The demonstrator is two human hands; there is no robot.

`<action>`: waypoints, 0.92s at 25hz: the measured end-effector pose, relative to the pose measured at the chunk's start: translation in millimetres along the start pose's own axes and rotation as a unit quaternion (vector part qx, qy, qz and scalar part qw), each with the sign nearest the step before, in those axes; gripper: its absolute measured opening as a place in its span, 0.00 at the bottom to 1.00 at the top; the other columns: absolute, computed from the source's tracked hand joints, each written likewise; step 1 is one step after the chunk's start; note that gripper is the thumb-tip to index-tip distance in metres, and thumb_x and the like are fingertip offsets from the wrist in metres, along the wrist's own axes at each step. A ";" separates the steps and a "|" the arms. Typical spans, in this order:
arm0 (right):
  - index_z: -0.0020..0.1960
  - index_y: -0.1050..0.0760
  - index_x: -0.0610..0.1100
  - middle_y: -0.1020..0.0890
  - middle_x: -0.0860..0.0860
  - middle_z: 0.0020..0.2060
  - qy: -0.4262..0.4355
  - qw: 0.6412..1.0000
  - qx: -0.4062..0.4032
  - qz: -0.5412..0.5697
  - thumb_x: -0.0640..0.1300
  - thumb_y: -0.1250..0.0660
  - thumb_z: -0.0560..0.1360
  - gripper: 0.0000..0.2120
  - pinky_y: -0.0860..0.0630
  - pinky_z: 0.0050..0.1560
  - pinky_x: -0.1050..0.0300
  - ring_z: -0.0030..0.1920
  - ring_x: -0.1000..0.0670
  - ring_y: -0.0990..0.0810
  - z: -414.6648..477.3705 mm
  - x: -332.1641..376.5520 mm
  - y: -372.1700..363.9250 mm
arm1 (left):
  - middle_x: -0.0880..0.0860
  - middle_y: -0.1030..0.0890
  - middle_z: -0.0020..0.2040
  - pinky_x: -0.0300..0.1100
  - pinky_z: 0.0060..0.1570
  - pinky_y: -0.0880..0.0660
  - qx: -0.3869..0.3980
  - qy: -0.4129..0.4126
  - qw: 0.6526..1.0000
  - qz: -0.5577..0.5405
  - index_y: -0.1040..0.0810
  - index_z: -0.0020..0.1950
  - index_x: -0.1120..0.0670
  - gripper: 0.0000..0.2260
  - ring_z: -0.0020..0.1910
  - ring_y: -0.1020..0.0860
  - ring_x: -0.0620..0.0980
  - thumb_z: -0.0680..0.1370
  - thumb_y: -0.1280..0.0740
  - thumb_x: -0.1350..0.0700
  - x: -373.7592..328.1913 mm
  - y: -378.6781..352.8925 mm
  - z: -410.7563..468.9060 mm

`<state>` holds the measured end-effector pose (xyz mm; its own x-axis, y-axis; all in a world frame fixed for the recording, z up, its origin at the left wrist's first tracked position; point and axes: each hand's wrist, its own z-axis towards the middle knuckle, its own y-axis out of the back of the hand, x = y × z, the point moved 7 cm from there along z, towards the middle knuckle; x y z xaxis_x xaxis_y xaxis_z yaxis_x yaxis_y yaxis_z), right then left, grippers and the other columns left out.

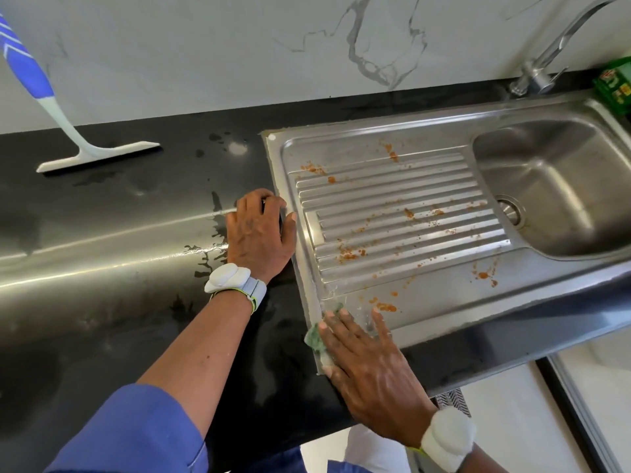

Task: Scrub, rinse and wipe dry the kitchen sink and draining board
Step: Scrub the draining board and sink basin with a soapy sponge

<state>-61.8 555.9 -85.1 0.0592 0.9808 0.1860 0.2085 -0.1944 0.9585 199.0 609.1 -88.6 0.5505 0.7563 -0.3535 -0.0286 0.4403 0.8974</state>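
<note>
Black, wet countertop surrounds the steel draining board, whose ribs run lengthwise toward the sink on my right. My right hand, the nearer one, presses a green scouring pad with flat fingers on the board's near-left corner. Orange stains lie ahead and rightward, with nothing between. My left hand rests at the left rim; I cannot tell its grip. 1 squeegee lies well apart.

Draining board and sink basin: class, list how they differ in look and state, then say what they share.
The draining board is shallow and ribbed; the sink basin is deep and smooth. The draining board is spattered with orange residue; the sink basin shows almost none. Both are shiny steel, parts of one unit.
</note>
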 end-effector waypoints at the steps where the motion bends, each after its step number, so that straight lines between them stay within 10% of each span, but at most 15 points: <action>1: 0.82 0.50 0.47 0.49 0.48 0.81 -0.027 1.000 0.002 0.002 0.58 0.60 0.85 0.29 0.50 0.77 0.33 0.81 0.48 0.55 20.4 -0.4 1.1 | 0.51 0.26 0.59 0.51 0.53 0.31 0.001 0.000 1.000 0.002 0.24 0.57 0.50 0.12 0.59 0.27 0.54 0.81 0.39 0.44 -0.5 -0.8 0.2; 5: 0.82 0.56 0.46 0.56 0.47 0.82 -0.108 0.992 -0.010 0.062 0.59 0.58 0.84 0.31 0.54 0.78 0.37 0.81 0.46 0.60 97.9 9.8 3.3 | 0.51 0.25 0.60 0.51 0.54 0.34 -0.006 0.015 1.000 -0.004 0.22 0.56 0.50 0.12 0.60 0.27 0.54 0.81 0.39 0.44 2.7 1.4 0.2; 12: 0.82 0.47 0.48 0.49 0.49 0.82 -0.019 0.999 -0.013 -0.027 0.63 0.52 0.84 0.31 0.48 0.74 0.36 0.81 0.45 0.53 -27.1 13.0 -2.4 | 0.50 0.24 0.59 0.58 0.67 0.37 -0.044 0.097 0.994 -0.014 0.22 0.56 0.47 0.11 0.61 0.27 0.53 0.82 0.40 0.44 15.5 5.0 1.7; 17: 0.82 0.60 0.49 0.60 0.49 0.81 -0.126 0.990 -0.012 0.067 0.63 0.60 0.83 0.33 0.59 0.78 0.36 0.80 0.47 0.64 91.3 2.3 -1.3 | 0.48 0.25 0.60 0.59 0.70 0.39 -0.034 0.098 0.995 -0.008 0.22 0.56 0.46 0.11 0.62 0.27 0.52 0.82 0.41 0.44 14.6 4.3 4.2; 23: 0.82 0.60 0.52 0.61 0.52 0.81 0.042 0.999 0.012 -0.016 0.64 0.60 0.84 0.31 0.60 0.77 0.35 0.80 0.49 0.63 78.0 -2.9 13.0 | 0.49 0.24 0.53 0.57 0.66 0.36 -0.050 0.076 0.996 0.001 0.22 0.52 0.47 0.10 0.54 0.26 0.54 0.82 0.40 0.45 41.2 11.5 33.6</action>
<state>16.9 549.1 -90.0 -0.0307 0.9843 0.1738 0.2318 -0.1622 0.9591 249.3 629.1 -83.9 0.4172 0.8185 -0.3949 -0.1167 0.4792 0.8699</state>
